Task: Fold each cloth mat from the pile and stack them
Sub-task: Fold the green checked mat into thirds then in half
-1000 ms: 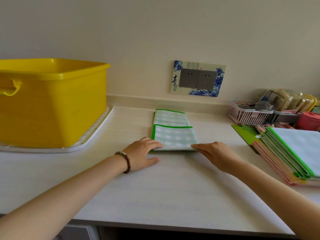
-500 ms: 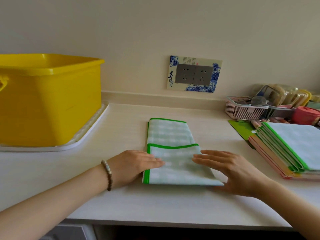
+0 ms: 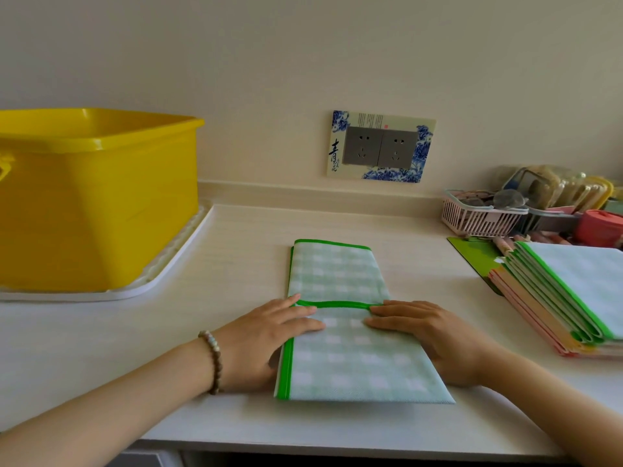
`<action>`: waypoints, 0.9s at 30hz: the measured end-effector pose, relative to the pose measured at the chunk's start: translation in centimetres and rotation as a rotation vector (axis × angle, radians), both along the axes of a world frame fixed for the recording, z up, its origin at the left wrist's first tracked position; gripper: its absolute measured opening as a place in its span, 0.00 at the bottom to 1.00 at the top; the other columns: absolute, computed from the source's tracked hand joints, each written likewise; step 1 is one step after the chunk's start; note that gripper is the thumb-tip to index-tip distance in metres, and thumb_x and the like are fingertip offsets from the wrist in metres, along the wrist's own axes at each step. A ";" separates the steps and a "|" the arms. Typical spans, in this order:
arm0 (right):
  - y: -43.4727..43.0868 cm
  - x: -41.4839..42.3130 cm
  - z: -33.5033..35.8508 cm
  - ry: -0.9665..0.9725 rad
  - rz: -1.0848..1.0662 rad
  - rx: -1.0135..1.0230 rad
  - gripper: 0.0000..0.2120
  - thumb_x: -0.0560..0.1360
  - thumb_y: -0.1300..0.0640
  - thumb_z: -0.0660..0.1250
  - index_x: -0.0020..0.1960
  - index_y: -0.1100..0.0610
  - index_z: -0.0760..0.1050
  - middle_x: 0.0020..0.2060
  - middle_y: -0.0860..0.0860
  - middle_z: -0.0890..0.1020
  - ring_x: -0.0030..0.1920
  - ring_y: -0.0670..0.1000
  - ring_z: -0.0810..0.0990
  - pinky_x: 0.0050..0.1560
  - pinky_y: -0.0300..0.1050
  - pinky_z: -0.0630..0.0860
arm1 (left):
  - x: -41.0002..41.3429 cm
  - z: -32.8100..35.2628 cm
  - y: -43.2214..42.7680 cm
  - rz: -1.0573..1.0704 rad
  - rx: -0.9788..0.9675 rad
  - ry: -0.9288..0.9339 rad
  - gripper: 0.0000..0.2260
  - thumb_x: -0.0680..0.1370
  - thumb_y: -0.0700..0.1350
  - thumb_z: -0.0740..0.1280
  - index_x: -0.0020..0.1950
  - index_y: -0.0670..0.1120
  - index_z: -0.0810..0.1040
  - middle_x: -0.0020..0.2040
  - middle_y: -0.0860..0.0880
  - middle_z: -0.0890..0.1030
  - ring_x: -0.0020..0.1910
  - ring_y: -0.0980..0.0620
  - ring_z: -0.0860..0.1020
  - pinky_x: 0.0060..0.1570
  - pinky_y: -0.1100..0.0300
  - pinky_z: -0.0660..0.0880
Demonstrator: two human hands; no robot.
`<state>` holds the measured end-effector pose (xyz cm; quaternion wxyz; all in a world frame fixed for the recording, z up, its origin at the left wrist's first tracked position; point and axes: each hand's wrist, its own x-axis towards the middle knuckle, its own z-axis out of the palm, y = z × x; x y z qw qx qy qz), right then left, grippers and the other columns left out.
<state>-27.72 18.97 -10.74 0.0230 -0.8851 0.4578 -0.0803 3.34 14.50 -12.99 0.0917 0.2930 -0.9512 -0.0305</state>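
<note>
A green-edged checked cloth mat is lying at lower centre of the frame and is being pressed flat by the left hand and right hand, fingers straight, nothing gripped. The crease is apparently being set; edges are best aligned first.

Both forearms reach in from the lower corners of the frame to the lower centre, where the left hand and the right hand lie palm down, fingers straight, fingertips pointing toward each other but apart, a bead bracelet round the left wrist.
</note>
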 end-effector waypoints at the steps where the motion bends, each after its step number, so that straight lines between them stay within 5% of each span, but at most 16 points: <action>1: 0.0 0.0 0.0 -0.010 0.001 0.005 0.27 0.71 0.34 0.59 0.70 0.36 0.64 0.70 0.35 0.65 0.68 0.33 0.61 0.67 0.28 0.53 | 0.1 -0.1 -0.1 0.005 -0.003 0.020 0.29 0.73 0.60 0.54 0.74 0.56 0.60 0.76 0.54 0.57 0.76 0.54 0.50 0.70 0.68 0.39; 4: -0.4 0.2 0.1 -0.027 -0.032 0.007 0.28 0.70 0.33 0.57 0.69 0.36 0.64 0.68 0.32 0.64 0.66 0.30 0.61 0.66 0.27 0.55 | -0.1 -0.2 -0.5 0.042 -0.091 0.094 0.25 0.76 0.54 0.60 0.73 0.51 0.65 0.74 0.50 0.65 0.73 0.52 0.63 0.71 0.63 0.48; 6: -0.8 0.2 0.0 -0.104 -0.078 0.012 0.25 0.70 0.35 0.57 0.67 0.36 0.67 0.66 0.31 0.67 0.65 0.31 0.65 0.65 0.28 0.60 | -0.3 0.1 -0.8 0.114 -0.018 0.127 0.23 0.79 0.48 0.61 0.74 0.52 0.62 0.74 0.53 0.63 0.73 0.56 0.62 0.68 0.73 0.48; 12: -2.3 -0.4 -0.7 -0.540 -0.180 0.056 0.14 0.70 0.61 0.71 0.49 0.42 0.81 0.46 0.33 0.83 0.49 0.34 0.80 0.51 0.30 0.74 | -0.9 1.1 -2.0 0.247 0.144 0.348 0.14 0.77 0.37 0.64 0.60 0.49 0.80 0.58 0.50 0.80 0.57 0.60 0.76 0.57 0.73 0.66; 15: -3.5 0.8 -0.8 -0.754 -0.317 0.031 0.16 0.72 0.57 0.71 0.28 0.43 0.79 0.26 0.37 0.78 0.28 0.36 0.72 0.33 0.32 0.68 | -1.5 1.4 -2.7 0.389 0.204 0.562 0.04 0.74 0.45 0.71 0.43 0.47 0.84 0.40 0.51 0.84 0.37 0.68 0.79 0.43 0.69 0.74; 18: -4.6 1.2 -1.1 -0.886 -0.380 0.064 0.13 0.70 0.46 0.67 0.32 0.54 0.78 0.23 0.43 0.73 0.27 0.40 0.65 0.29 0.36 0.62 | -1.8 1.2 -3.7 0.495 0.283 0.682 0.09 0.72 0.50 0.72 0.43 0.44 0.83 0.39 0.51 0.85 0.39 0.57 0.81 0.45 0.61 0.76; 21: -5.4 1.3 -0.8 -0.913 -0.454 0.089 0.12 0.73 0.53 0.70 0.34 0.57 0.77 0.21 0.43 0.75 0.22 0.40 0.65 0.26 0.31 0.62 | -2.0 0.9 -4.6 0.516 0.304 0.755 0.06 0.70 0.46 0.75 0.37 0.48 0.79 0.35 0.52 0.83 0.33 0.58 0.80 0.38 0.63 0.75; 24: -6.2 1.6 -0.7 -0.919 -0.541 0.118 0.08 0.73 0.55 0.71 0.35 0.56 0.79 0.23 0.44 0.79 0.22 0.39 0.72 0.28 0.30 0.68 | -2.2 0.8 -5.3 0.555 0.360 0.773 0.10 0.68 0.44 0.76 0.45 0.46 0.78 0.35 0.51 0.83 0.32 0.57 0.78 0.39 0.60 0.75; 27: -7.1 1.8 -0.9 -0.868 -0.619 0.120 0.08 0.71 0.55 0.73 0.35 0.53 0.77 0.24 0.45 0.79 0.23 0.41 0.73 0.34 0.38 0.73 | -2.6 1.3 -5.9 0.629 0.370 0.689 0.24 0.68 0.46 0.76 0.60 0.45 0.72 0.40 0.49 0.81 0.37 0.53 0.78 0.44 0.58 0.76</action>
